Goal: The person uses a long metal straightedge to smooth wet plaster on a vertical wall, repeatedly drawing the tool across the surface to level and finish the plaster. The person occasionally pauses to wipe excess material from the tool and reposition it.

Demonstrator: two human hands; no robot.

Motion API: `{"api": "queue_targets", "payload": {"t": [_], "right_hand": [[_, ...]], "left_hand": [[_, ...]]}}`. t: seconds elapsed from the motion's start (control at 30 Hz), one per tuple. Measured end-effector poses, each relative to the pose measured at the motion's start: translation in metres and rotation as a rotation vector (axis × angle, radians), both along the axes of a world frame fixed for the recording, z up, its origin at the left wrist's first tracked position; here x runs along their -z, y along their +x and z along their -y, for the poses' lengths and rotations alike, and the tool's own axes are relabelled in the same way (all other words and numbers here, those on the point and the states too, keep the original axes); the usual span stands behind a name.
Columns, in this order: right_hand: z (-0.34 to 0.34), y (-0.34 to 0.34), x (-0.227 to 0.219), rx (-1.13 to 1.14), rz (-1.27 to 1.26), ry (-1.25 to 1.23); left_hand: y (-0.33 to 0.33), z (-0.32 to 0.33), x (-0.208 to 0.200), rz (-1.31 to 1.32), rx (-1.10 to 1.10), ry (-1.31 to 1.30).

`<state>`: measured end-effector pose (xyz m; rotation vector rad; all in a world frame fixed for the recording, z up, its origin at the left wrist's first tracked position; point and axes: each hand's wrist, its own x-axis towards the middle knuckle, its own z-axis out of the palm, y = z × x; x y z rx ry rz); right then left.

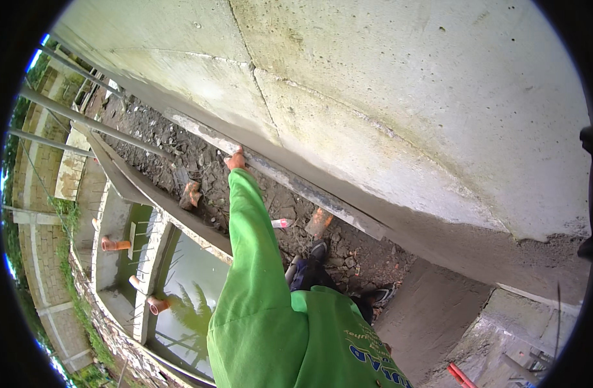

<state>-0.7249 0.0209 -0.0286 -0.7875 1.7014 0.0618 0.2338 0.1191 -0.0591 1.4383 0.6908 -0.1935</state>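
My left hand (236, 160), at the end of a bright green sleeve, reaches out and grips a long grey straightedge (309, 193). The bar lies slanted along the foot of a big pale concrete wall (400, 84), pressed on a band of wet grey plaster (438, 242). My right hand does not show. My dark shoes (319, 249) stand on the rubble below the bar.
Broken bricks (191, 194) and a small white and pink bottle (281, 223) lie on the rubble strip. A long plank (148, 191) edges a drop to a water-filled basin (193, 278) with orange pipes (115, 244). Red-handled tools (461, 375) lie at the lower right.
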Motion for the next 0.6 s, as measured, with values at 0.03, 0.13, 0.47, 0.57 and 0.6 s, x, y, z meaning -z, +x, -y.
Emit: {"api": "queue_targets", "payload": {"t": [0.03, 0.13, 0.47, 0.57, 0.6], "right_hand": [[0.004, -0.021, 0.016, -0.028, -0.021, 0.011], [0.031, -0.059, 0.030, -0.152, -0.076, 0.001], [0.080, 0.101, -0.106, -0.073, -0.076, -0.037], [0.086, 0.104, -0.104, -0.154, -0.082, -0.053], [0.087, 0.100, -0.100, -0.164, -0.081, -0.064]], "left_hand": [[0.003, -0.017, 0.005, 0.013, -0.080, -0.017], [-0.011, -0.033, 0.019, 0.020, -0.226, -0.078], [-0.025, 0.021, -0.038, -0.011, -0.257, -0.071], [-0.016, 0.014, -0.042, -0.024, -0.309, -0.044], [-0.016, 0.018, -0.045, -0.018, -0.328, -0.058]]}}
